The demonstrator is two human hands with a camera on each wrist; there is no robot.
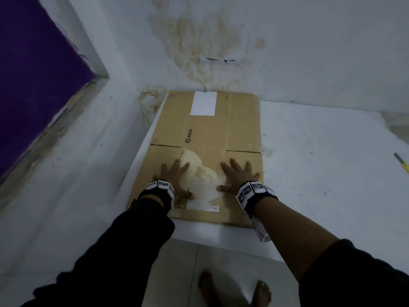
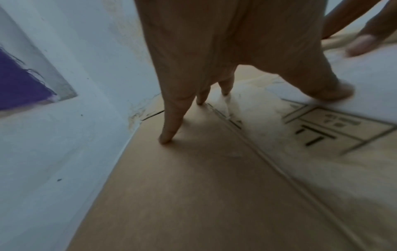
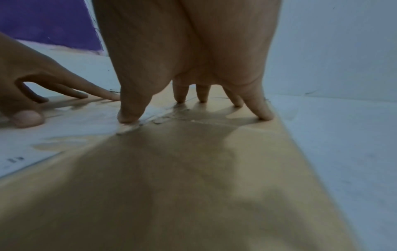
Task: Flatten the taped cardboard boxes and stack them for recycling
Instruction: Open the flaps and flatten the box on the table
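A: Where's the box?

B: Flat on the white ledge, under both palms, its far end against the wall. The left hand and right hand press its near half, fingers spread and straight, gripping nothing.

A: How will it handle?

B: Light and fairly stiff, I'd judge, but springy along the creases ahead of the fingertips. The smooth face gives little purchase, so pressing alone may let it slide.

A: Where to take hold?

B: By the long edges, just outside each little finger, thumbs on top. I'd avoid the torn label between the thumbs; the surface there looks peeled and weak. A yellow tool lies well off to the right hand's side.
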